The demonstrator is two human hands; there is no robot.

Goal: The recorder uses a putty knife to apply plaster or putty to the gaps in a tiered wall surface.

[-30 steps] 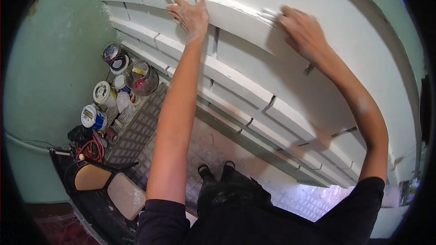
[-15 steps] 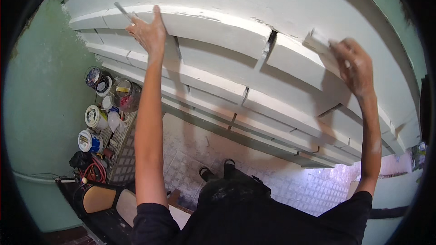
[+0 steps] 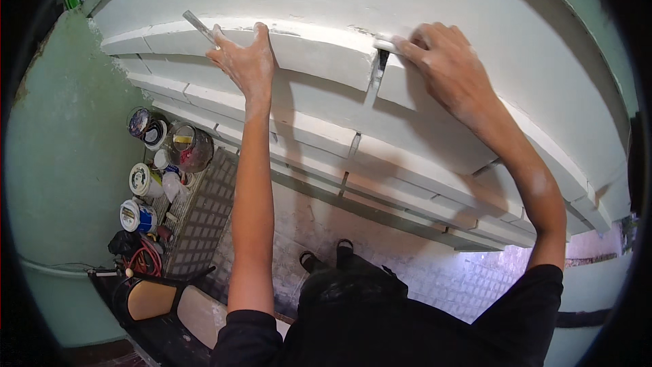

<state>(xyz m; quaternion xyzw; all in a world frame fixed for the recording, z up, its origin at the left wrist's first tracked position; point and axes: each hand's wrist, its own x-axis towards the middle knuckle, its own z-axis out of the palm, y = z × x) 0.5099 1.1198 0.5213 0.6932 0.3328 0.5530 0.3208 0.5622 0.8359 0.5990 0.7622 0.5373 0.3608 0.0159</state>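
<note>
Stepped rows of white blocks, parted by grooves, run across the white wall (image 3: pixel 319 46) before me. My left hand (image 3: pixel 246 64) is at the top row's edge, its thumb raised. Between its fingers sits a thin grey flat strip (image 3: pixel 197 25), sticking out to the upper left; its other end is hidden. To the right, my right hand (image 3: pixel 451 71) is closed on a small whitish block (image 3: pixel 386 45), pressed to the top edge beside a dark vertical gap (image 3: pixel 382 61). White dust covers both hands.
Left of me, several buckets (image 3: pixel 139 216) and a large clear jar (image 3: pixel 190 146) stand along the green wall. A red hose (image 3: pixel 148 255), a black-framed chair (image 3: pixel 151 299) and a slatted surface (image 3: pixel 197 221) are below them. Pale tiles (image 3: pixel 435 278) cover the floor.
My right hand has moved left along the top row with the whitish block, reaching the dark gap. My left hand appears slightly further right and lower, still holding the grey strip.
</note>
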